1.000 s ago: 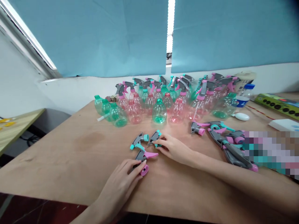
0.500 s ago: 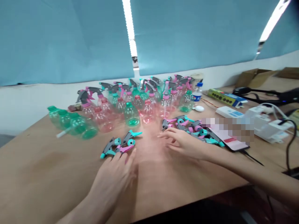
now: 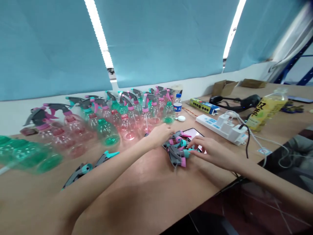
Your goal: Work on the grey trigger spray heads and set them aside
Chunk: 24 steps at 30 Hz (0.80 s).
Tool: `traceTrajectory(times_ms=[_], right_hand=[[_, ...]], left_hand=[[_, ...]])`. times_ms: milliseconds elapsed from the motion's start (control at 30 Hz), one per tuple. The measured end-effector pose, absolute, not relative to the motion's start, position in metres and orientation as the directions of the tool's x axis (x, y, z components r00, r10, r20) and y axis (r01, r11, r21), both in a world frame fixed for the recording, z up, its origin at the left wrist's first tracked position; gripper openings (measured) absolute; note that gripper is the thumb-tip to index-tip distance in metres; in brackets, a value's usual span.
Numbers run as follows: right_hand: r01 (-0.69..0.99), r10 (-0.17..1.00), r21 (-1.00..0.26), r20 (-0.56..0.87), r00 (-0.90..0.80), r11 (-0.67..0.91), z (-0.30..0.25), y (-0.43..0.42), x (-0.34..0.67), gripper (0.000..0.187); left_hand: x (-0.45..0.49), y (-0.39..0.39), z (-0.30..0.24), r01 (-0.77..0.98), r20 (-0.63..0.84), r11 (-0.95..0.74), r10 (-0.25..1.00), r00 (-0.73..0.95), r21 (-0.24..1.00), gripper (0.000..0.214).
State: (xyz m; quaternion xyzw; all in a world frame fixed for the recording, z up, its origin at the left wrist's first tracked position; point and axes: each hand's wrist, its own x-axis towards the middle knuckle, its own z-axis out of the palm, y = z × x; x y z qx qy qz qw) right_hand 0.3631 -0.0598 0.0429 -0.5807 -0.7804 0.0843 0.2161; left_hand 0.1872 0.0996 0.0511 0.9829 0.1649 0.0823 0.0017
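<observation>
A pile of grey spray heads (image 3: 174, 153) with pink and teal collars lies in front of me. My left hand (image 3: 161, 134) reaches across to the far left side of this pile, fingers loosely bent and partly hidden. At the right side, my right hand (image 3: 206, 148) has its fingers curved and apart, with the tips against a teal-collared spray head (image 3: 186, 152). Two more spray heads (image 3: 84, 169) lie to the left, partly covered by my left forearm. Behind them stand several clear pink and green bottles (image 3: 107, 133), many with spray heads on.
A phone (image 3: 195, 133) lies under the pile's far edge. To the right are a white power strip (image 3: 215, 125) with plugs and cables, a yellow drink bottle (image 3: 265, 109), a green box (image 3: 204, 106) and a black headset (image 3: 234, 101). Green bottles (image 3: 29, 153) lie at far left.
The view has swung right. My left hand has left the small left group and moved over to the right pile. My right hand has come round to that pile's right side.
</observation>
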Motion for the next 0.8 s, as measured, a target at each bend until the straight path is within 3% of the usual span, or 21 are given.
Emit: traceTrajectory(times_ms=[367, 600, 800], right_hand=[[0.882, 0.977, -0.437, 0.186, -0.104, 0.177, 0.024, -0.035, 0.371, 0.029], [0.887, 0.966, -0.409, 0.221, -0.134, 0.216, 0.012, -0.035, 0.344, 0.045], [0.929, 0.93, -0.244, 0.31, -0.198, 0.279, 0.015, -0.039, 0.324, 0.067]], left_hand=[[0.239, 0.114, 0.044, 0.191, -0.055, -0.979, 0.187, 0.981, 0.075, 0.026], [0.221, 0.115, 0.047, 0.235, 0.084, -0.961, 0.249, 0.965, 0.146, 0.016], [0.175, 0.104, 0.074, 0.321, 0.303, -0.898, 0.409, 0.861, 0.3, 0.028]])
